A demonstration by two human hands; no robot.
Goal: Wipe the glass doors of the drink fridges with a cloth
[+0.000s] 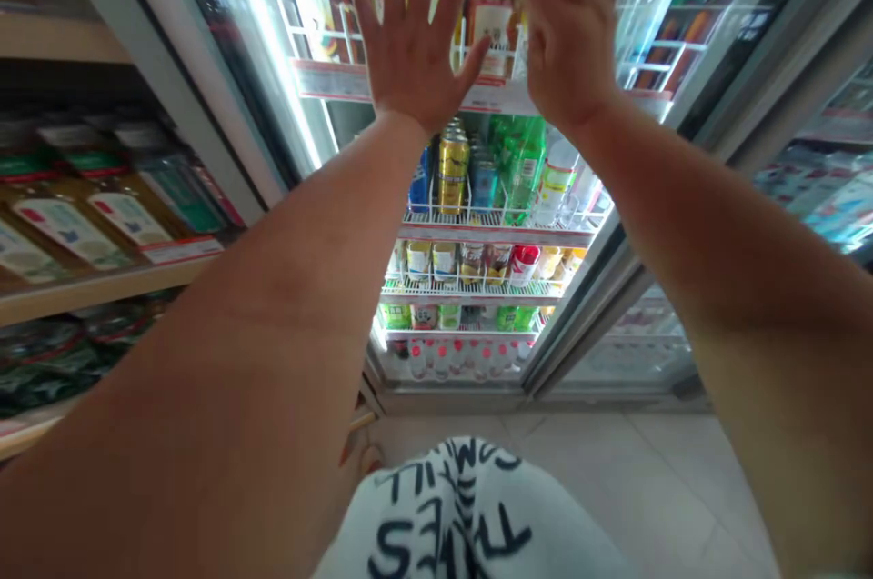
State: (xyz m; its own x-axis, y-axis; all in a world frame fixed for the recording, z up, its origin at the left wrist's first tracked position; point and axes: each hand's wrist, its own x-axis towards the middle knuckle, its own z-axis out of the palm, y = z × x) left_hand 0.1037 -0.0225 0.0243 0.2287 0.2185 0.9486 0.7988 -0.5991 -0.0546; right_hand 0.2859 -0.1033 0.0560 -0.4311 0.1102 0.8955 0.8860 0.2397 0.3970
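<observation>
My left hand (417,38) is raised with its fingers spread wide before the upper shelf of a drinks cooler. Bottles show behind and between those fingers. Beside it, my right hand (569,24) is closed, its fingers curled at the top of the view. What it grips, if anything, is blurred and partly hidden. A bottle with a pale label (492,24) stands on the upper shelf (334,81) between the two hands. Below the hands, a gold can (453,168) and green bottles (522,163) stand on a white wire shelf.
Lower cooler shelves hold jars and cups (443,261), and bottles with red caps (464,356) at the bottom. Left of the cooler, a shelf (102,288) carries amber bottles (129,211). A metal door frame (600,324) runs down the right. Tiled floor (655,470) lies below.
</observation>
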